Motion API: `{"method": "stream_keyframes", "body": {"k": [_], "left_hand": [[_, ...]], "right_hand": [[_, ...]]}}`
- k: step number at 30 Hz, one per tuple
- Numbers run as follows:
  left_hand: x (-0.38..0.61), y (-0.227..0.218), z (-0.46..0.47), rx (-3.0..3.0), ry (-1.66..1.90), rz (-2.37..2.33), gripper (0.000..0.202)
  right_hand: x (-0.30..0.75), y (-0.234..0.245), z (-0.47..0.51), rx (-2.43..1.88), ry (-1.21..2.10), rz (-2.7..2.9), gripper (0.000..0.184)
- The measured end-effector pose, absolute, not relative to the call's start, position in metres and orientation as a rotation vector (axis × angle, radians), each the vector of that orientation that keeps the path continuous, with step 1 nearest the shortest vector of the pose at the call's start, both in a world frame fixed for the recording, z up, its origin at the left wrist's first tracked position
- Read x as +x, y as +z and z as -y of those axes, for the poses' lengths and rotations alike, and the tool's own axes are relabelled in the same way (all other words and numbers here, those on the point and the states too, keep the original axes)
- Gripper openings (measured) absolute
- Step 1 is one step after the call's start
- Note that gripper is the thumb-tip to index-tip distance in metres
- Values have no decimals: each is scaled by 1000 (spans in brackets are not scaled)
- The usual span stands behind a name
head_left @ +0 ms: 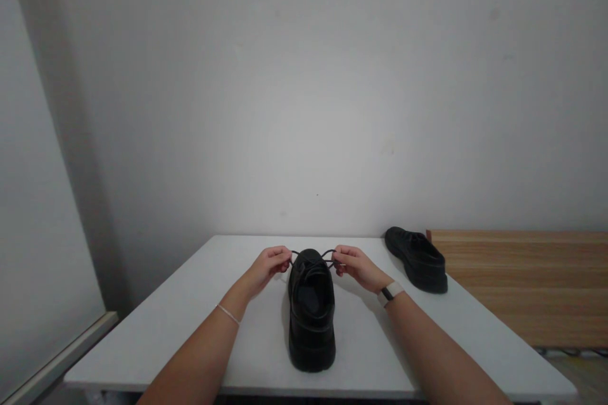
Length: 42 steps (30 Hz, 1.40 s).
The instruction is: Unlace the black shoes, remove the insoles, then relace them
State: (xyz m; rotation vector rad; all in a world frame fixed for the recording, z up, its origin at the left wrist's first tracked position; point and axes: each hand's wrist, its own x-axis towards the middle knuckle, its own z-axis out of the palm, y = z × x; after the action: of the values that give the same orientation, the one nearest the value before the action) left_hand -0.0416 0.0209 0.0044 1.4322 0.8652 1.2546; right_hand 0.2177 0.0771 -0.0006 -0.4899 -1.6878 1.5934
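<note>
A black lace-up shoe (pixel 311 335) stands upright on the white table (pixel 228 342), its heel towards me and its toe towards the wall. On the left side of the shoe, my left hand (pixel 272 266) pinches a loop of the black shoelace (pixel 327 254). My right hand (pixel 356 264) pinches another lace loop on the right side. Both loops are drawn out sideways from the middle of the shoe, where the lace crosses. The fingertips partly hide the loop ends.
A second black shoe (pixel 418 261) rests at the table's back right edge. Beyond it, a wood-grain surface (pixel 517 288) adjoins the table's right side. A grey wall (pixel 313 107) rises behind the table, and a white panel (pixel 42 221) stands at the left.
</note>
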Motion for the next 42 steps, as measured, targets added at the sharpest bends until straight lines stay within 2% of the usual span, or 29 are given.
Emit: {"method": "stream_keyframes", "body": {"k": [7, 18, 25, 32, 42], "left_hand": [[-38, 4, -17, 1430, 1170, -850, 34], [-47, 1, -28, 1169, 1443, -720, 31], [-47, 3, -28, 1019, 1419, -601, 29], [-47, 6, -25, 980, 1393, -543, 31], [-44, 8, -19, 1148, 1334, -563, 34]], "right_hand": [[217, 0, -72, -503, 1681, 1748, 41], [221, -1, -83, -428, 1595, 1463, 37], [222, 3, -82, -396, 1641, 1366, 37], [221, 2, -83, -397, 1651, 1402, 42], [219, 1, -76, -391, 1716, 1591, 38]]}}
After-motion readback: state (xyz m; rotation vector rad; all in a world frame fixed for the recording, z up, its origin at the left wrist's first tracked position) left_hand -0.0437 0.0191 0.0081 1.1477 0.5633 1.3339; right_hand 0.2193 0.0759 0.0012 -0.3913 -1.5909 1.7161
